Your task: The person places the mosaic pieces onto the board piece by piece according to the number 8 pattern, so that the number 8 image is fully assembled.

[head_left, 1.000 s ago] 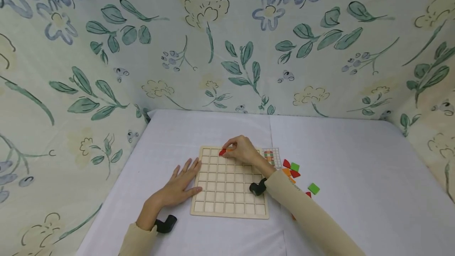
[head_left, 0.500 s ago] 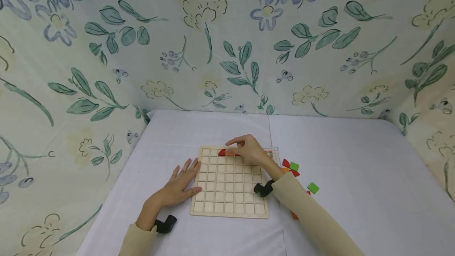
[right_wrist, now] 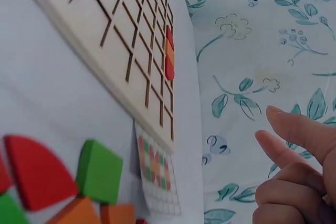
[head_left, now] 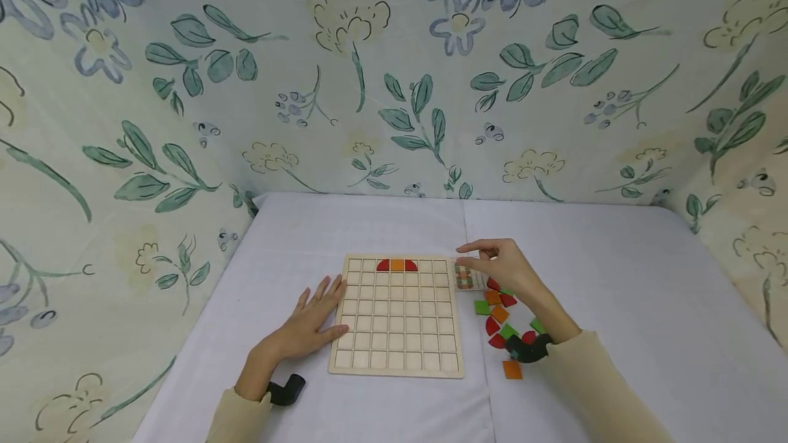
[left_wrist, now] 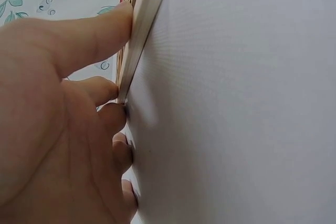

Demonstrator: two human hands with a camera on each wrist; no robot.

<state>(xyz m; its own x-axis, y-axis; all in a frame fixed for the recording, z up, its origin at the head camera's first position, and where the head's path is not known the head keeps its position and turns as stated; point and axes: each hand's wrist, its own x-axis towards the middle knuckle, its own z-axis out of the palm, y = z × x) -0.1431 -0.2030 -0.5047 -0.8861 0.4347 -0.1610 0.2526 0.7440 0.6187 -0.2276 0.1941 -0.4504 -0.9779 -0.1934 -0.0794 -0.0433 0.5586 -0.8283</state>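
A wooden grid board (head_left: 397, 323) lies on the white cloth. In its top row an orange square tile (head_left: 397, 265) sits between two red quarter-round tiles (head_left: 383, 266), side by side in separate cells. My left hand (head_left: 308, 323) rests at the board's left edge with fingers spread, and in the left wrist view its thumb (left_wrist: 100, 38) touches the board's side. Above a printed pattern card (head_left: 464, 277), at the board's upper right, hovers my right hand (head_left: 511, 269). Its thumb and index finger stand apart with nothing between them; the other fingers curl loosely in the right wrist view.
Right of the board lie loose red, green and orange tiles, among them a green square (head_left: 482, 307) and an orange square (head_left: 512, 369). The right forearm partly covers this pile. A floral cloth (head_left: 369, 87) hangs behind the table.
My right hand has let go of a red tile in the board's top row and moved right, off the board to the card. My left hand has stayed in place.
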